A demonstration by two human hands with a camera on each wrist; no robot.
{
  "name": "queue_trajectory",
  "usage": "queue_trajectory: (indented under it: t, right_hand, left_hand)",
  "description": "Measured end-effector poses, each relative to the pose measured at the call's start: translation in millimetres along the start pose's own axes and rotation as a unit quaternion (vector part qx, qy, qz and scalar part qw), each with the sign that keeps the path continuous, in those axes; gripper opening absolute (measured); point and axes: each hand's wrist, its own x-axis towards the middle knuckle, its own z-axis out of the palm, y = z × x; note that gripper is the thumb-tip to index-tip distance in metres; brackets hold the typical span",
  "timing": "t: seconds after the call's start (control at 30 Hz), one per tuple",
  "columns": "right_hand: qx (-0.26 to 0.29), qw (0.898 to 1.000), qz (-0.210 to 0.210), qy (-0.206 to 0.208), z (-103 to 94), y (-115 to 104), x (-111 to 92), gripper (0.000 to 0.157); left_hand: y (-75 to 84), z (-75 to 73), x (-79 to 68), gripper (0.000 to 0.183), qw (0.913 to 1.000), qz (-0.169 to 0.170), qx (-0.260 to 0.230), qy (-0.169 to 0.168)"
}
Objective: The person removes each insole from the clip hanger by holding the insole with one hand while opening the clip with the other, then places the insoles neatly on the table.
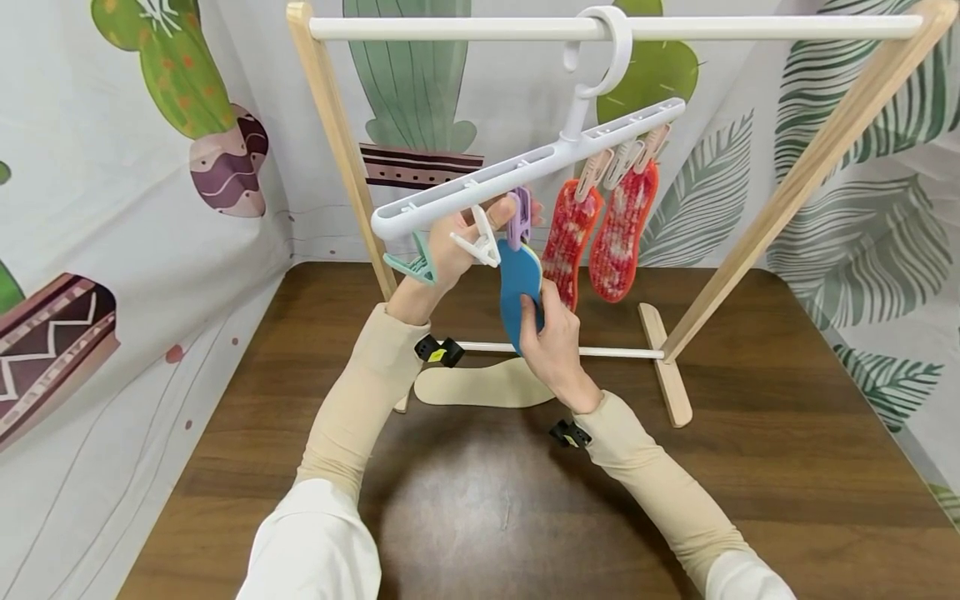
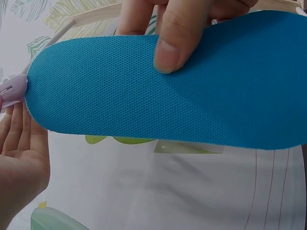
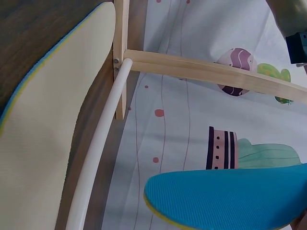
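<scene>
A blue insole [image 1: 517,279] with a yellowish edge hangs down from a purple clip [image 1: 519,218] on the white hanger [image 1: 457,193]. My left hand [image 1: 448,254] pinches that clip, thumb in front and fingers behind. Lower down, my right hand [image 1: 553,342] holds the insole, its thumb [image 2: 170,55] lying flat on the blue face. The clip [image 2: 13,91] meets the insole's rounded end in the left wrist view; how deep it bites cannot be seen. Below, a second insole [image 1: 480,385] lies beige side up on the table, with a blue and yellow rim in the right wrist view.
The tilted hanger hooks over the top rail [image 1: 450,30] of a wooden rack [image 1: 337,150]. Two red patterned insoles [image 1: 624,242] hang from pale clips [image 1: 592,175] at its right. A white clip [image 1: 480,237] and a green clip [image 1: 414,260] hang at its left, near my left hand.
</scene>
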Motion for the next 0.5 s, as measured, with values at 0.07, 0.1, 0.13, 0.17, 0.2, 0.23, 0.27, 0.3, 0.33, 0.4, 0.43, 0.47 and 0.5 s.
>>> queue_trajectory:
  t: [0.07,0.1,0.13,0.17,0.2,0.23,0.27,0.3,0.33,0.4,0.43,0.47,0.5]
  right_hand:
    - [-0.001,1.000,0.003,0.000,-0.2,0.4,-0.2,0.023]
    - [-0.001,1.000,0.003,0.001,-0.3,0.6,-0.2,0.023]
    - [-0.003,1.000,0.005,0.002,-0.4,1.0,-0.2,0.022]
    - [-0.004,1.000,0.005,0.002,-0.6,1.0,0.3,0.022]
    - [-0.006,1.000,0.006,0.002,-0.7,1.3,0.7,0.021]
    - [-0.006,1.000,0.006,0.003,-0.6,1.6,0.7,0.021]
    - [-0.006,1.000,0.007,0.002,-0.7,2.0,0.7,0.021]
    - [-0.006,1.000,0.008,0.001,-0.7,2.1,0.6,0.021]
    - [-0.007,1.000,0.008,0.000,-0.7,2.4,0.3,0.020]
    - [-0.005,1.000,0.008,-0.001,-0.6,2.7,-0.3,0.020]
    - [-0.005,1.000,0.008,-0.002,-0.7,2.9,-0.8,0.019]
    - [-0.006,1.000,0.007,-0.003,-0.9,3.0,-1.0,0.019]
    - [-0.006,1.000,0.006,-0.003,-1.0,3.3,-1.3,0.019]
  left_hand:
    - [-0.2,-0.4,1.0,0.065,0.9994,0.006,-0.024,-0.024]
    - [-0.5,-0.7,0.8,0.062,0.9994,0.004,-0.027,-0.024]
    - [-0.5,-0.7,0.9,0.061,0.9994,0.003,-0.026,-0.023]
    - [-0.2,-0.9,1.1,0.061,0.9994,0.002,-0.027,-0.023]
    - [0.0,-0.8,1.4,0.064,0.9994,0.000,-0.027,-0.024]
    - [-0.1,-0.8,1.5,0.065,0.9994,-0.001,-0.028,-0.020]
    - [-0.4,-0.7,1.4,0.065,0.9995,-0.005,-0.028,-0.018]
    - [-0.4,-0.6,1.5,0.063,0.9994,-0.004,-0.029,-0.016]
    - [-0.5,-0.4,2.0,0.063,0.9992,-0.001,-0.035,-0.019]
    - [-0.6,-0.2,2.1,0.062,0.9992,0.005,-0.035,-0.019]
    - [-0.8,-0.2,1.8,0.060,0.9993,0.007,-0.034,-0.014]
    - [-0.9,-0.2,1.1,0.060,0.9998,0.005,-0.020,0.002]
    - [-1.1,-0.4,0.3,0.062,0.9999,0.003,-0.006,0.015]
